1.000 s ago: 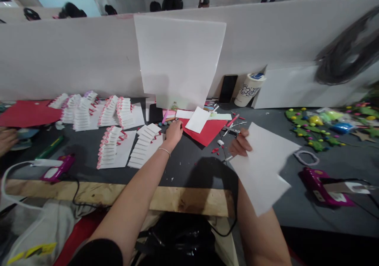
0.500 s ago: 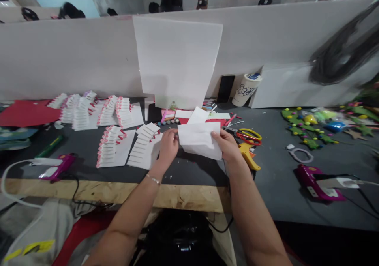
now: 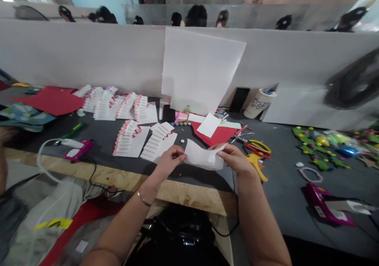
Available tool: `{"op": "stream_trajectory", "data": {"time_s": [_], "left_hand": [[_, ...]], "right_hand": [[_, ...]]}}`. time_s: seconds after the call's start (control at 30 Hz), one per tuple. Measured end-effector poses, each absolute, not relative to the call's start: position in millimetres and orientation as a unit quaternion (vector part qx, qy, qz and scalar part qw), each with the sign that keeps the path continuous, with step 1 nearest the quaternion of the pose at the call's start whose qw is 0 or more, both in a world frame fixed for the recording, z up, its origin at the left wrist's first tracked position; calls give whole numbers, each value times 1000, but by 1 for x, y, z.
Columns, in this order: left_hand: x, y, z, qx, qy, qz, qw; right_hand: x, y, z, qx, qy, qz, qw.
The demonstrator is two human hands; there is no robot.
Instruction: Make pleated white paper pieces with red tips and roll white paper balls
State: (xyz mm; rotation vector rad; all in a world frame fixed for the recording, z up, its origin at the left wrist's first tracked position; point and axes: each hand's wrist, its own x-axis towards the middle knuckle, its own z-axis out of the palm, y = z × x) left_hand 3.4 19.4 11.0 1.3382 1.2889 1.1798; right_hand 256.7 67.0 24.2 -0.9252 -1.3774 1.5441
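Note:
A white sheet of paper [image 3: 201,156] spans the space between my hands, low over the dark tabletop, its upper right corner bent. My right hand [image 3: 235,157] pinches that corner between thumb and fingers. At the sheet's left edge, the thumb and fingertips of my left hand [image 3: 171,158] close on the paper. Behind it, a smaller white paper piece [image 3: 209,125] rests on a red sheet [image 3: 215,135]. Left of my left hand lie a white card with folded strips [image 3: 158,141] and a similar card with pink scalloped edges [image 3: 130,139].
Red-and-yellow-handled scissors [image 3: 259,148] and a yellow glue gun [image 3: 256,166] lie beside my right hand. A phone [image 3: 239,99] and a paper cup [image 3: 260,102] stand by the white partition [image 3: 103,55]. Purple power strips [image 3: 79,150] sit at both sides. Green felt decorations [image 3: 310,145] lie at right.
The sheet has tilted and curled, its right corner now folding over in my right hand. My left fingers have closed on its left edge. The view has shifted left and up.

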Motion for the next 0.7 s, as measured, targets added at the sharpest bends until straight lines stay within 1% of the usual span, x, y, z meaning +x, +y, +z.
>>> {"op": "stream_trajectory", "data": {"time_s": [0.07, 0.17, 0.27, 0.37, 0.47, 0.57, 0.63, 0.7], "left_hand": [[-5, -8, 15, 514, 518, 486, 481], [-18, -45, 17, 489, 519, 492, 500], [-25, -71, 17, 509, 476, 496, 518], [-25, -83, 16, 556, 459, 467, 512], [-19, -86, 17, 576, 502, 451, 462], [-13, -87, 23, 627, 516, 438, 386], [-10, -89, 30, 668, 509, 444, 314], [-6, -92, 38, 689, 514, 454, 234]], "right_hand": [[259, 59, 37, -369, -591, 604, 388], [256, 41, 49, -405, -574, 619, 352], [248, 16, 47, -442, -514, 633, 374], [241, -12, 35, -471, -448, 643, 405], [239, -36, 20, -494, -401, 638, 433], [244, -50, 5, -533, -411, 593, 443], [252, -56, -2, -575, -462, 509, 444], [258, -62, -2, -606, -540, 373, 450]]}}
